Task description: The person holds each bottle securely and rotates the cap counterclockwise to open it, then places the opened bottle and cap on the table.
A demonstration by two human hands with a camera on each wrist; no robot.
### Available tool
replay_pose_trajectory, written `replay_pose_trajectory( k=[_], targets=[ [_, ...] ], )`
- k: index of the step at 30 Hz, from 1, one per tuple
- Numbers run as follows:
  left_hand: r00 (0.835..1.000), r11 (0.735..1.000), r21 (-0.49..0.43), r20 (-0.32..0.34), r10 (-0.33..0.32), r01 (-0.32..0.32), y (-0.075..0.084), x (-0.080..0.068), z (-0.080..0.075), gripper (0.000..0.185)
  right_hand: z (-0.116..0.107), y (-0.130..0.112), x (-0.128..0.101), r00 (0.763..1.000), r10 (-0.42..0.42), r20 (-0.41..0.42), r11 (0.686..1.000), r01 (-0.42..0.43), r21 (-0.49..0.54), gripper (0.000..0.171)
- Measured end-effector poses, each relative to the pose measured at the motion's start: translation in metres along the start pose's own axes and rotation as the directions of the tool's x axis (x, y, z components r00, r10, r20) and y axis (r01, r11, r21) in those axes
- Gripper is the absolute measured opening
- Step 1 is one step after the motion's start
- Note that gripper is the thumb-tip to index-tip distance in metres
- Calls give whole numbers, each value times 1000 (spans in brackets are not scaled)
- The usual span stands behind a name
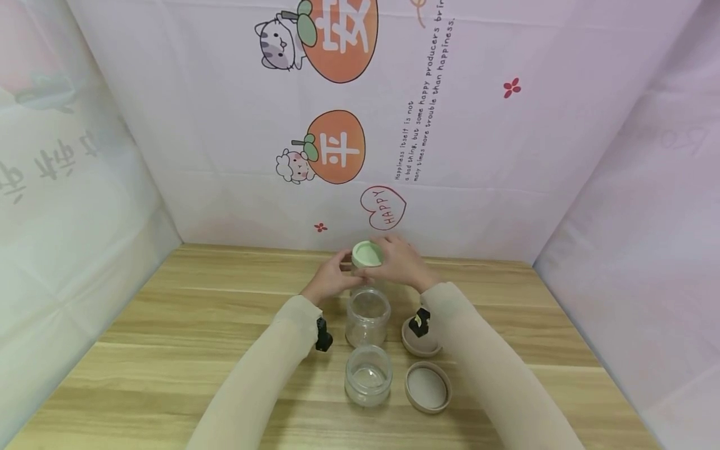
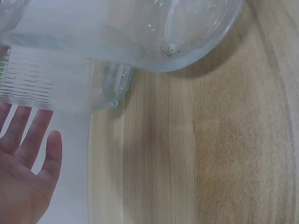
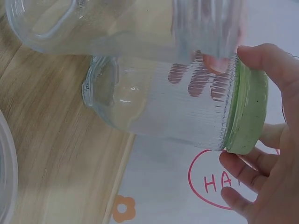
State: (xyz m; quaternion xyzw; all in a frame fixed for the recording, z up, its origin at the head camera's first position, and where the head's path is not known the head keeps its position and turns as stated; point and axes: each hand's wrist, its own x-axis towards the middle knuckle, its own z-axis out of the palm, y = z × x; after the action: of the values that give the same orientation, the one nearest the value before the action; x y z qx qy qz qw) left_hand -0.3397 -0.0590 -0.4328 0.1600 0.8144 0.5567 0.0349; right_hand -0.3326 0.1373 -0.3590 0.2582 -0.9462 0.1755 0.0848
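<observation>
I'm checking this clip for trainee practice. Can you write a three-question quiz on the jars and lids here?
1. True or false: the green lid sits on the far jar.
2. How many jars stand uncapped? A one, B two, C three.
3. Which side of the near open jar do the two loose lids lie on?

Key: 1 true. 2 B. 3 its right; the right hand and left hand hold the far jar.

A wooden table [image 1: 169, 350] fills the lower frame; at its centre stand two open glass jars, one [image 1: 368, 315] above the other [image 1: 368, 375]; right of them lie two tan lids, upper [image 1: 419, 342] and lower [image 1: 428, 387]; a cartoon-printed backdrop [image 1: 337, 144] spans the top.
</observation>
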Motion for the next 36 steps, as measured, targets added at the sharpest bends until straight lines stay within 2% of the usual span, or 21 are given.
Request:
replay_pose_trajectory(
  k=[5,15,24,29,36],
  targets=[
    [1000,1000,2,7,3,-3,0,1,0,87,-1,5,1,998,-57,18,997,57,43,80],
    [1000,1000,13,14,7,-7,0,1,-1,88,-1,16,2,994,-81,77,985,68,161,81],
    [1000,1000,14,12,1,-1,1,1,0,88,-6,14,-2,988,-100,114,970,71,233,85],
    [1000,1000,12,17,14,-14,-1,1,-1,84,-4,11,-3,994,-46,102,975,22,221,89],
    [1000,1000,15,16,1,-1,0,0,-1,90,2,2,-2,998,56,9,994,-57,94,95]
  ],
)
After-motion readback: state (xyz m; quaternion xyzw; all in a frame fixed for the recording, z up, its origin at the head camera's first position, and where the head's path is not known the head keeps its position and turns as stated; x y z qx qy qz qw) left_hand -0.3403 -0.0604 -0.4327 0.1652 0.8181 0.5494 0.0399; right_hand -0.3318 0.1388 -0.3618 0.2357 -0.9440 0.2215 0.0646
